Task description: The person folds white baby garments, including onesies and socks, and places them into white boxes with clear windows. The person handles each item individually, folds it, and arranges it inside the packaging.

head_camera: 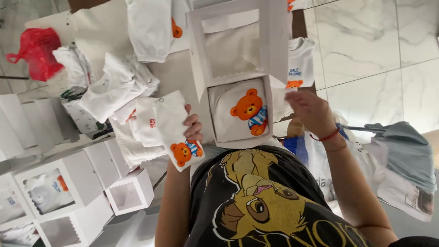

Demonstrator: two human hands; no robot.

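So we're looking down at a table (178, 73) covered in small white clothes, and the view is coming out upside down, with our own dark shirt (256, 201) with its cartoon lion filling the 6 o'clock edge. Our left hand (192, 128) is gripping a folded white cloth (171, 130) with an orange bear printed on its low corner, fingers curled shut around its right edge, and it's sitting just at 9 o'clock of the open white box (238, 110). Inside that box a white garment with a bigger bear print (249, 112) is lying flat, and the box's window lid (235, 41) is standing open toward 12 o'clock. Our right hand (311, 107) is reaching in at the box's 3 o'clock wall, fingertips pinching a bit of white fabric or flap there; we can't tell exactly which. A red string bracelet (327, 136) is hanging on that wrist.

Round about: a pile of white clothes (119, 82) at 10 o'clock, a red plastic bag (36, 52) further out the same way, more window boxes (59, 192) stacking up at 8 o'clock, and a grey cloth (407, 151) out at 3 o'clock over the marble floor (366, 41)
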